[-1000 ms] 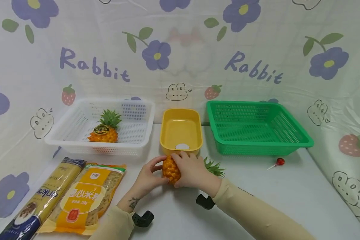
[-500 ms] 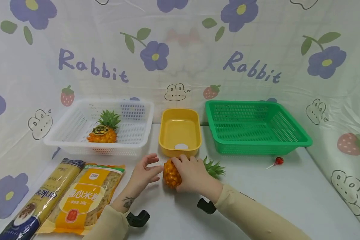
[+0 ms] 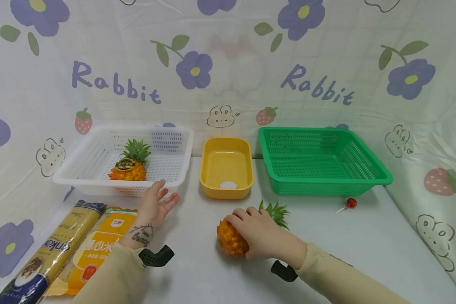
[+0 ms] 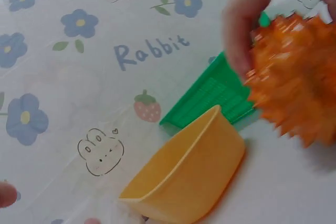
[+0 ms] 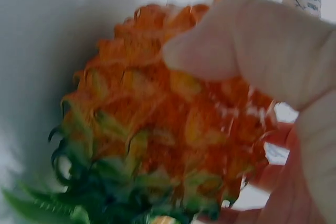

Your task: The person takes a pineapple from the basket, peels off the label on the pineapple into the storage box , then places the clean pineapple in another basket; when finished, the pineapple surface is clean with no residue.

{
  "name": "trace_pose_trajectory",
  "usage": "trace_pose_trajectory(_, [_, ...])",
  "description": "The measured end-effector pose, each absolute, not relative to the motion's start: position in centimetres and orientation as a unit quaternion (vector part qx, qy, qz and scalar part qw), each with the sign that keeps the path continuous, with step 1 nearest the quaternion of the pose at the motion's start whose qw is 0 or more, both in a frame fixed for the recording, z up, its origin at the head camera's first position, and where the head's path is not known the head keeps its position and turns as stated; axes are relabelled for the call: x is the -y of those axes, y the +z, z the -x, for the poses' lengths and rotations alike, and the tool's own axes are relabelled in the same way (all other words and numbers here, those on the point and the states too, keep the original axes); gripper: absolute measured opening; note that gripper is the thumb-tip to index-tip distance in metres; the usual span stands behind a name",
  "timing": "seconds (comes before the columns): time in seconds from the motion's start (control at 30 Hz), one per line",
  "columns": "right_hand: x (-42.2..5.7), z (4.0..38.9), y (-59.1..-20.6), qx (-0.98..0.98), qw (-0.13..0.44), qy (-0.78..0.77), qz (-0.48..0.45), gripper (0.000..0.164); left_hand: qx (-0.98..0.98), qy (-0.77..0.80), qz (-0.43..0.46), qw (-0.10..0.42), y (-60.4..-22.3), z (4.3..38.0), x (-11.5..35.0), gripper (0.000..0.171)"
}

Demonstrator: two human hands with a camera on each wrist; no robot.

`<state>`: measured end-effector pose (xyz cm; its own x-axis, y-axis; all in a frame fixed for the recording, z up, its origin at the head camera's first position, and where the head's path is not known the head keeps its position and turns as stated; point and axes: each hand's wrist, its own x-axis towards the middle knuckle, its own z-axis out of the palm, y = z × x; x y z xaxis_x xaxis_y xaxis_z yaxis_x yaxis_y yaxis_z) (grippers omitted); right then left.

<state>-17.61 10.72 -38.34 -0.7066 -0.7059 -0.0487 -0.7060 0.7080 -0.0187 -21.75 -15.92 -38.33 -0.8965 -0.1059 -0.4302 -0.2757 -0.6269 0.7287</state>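
My right hand (image 3: 264,234) grips an orange pineapple (image 3: 232,240) from above, its green leafy crown pointing to the back right. In the right wrist view the thumb presses along the spiky skin of the pineapple (image 5: 157,93), with the fingers wrapped round the far side. My left hand (image 3: 154,205) is turned partly palm up with relaxed fingers and holds nothing. It overlaps the front edge of the white basket (image 3: 163,185) in the head view. Inside that basket lies a second pineapple (image 3: 129,169) bearing a black and gold label.
A yellow bin (image 3: 226,192) with a white patch inside stands at the middle back. Right of it is a green basket (image 3: 327,188), with a red lollipop (image 3: 351,203) in front. Under the left arm lie an orange food packet (image 3: 106,236) and a long gold-and-blue packet (image 3: 57,249).
My left hand has let go of the pineapple and moved left toward the white basket. The right hand has drawn the pineapple toward me and slightly right, away from the yellow bin.
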Motion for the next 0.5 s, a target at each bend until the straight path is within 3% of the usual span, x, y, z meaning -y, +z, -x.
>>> trace_pose_trajectory(0.27, [-13.3, 17.4, -38.1, -0.885, 0.016, 0.027, 0.465, 0.082, -0.337, 0.895, 0.286, -0.062, -38.5, 23.4, 17.3, 0.066])
trace_pose_trajectory(0.5, [-15.8, 17.8, -37.9, -0.86, 0.021, 0.059, 0.506, 0.081, -0.307, 0.896, 0.301, -0.113, -38.9, 24.0, 17.8, 0.066])
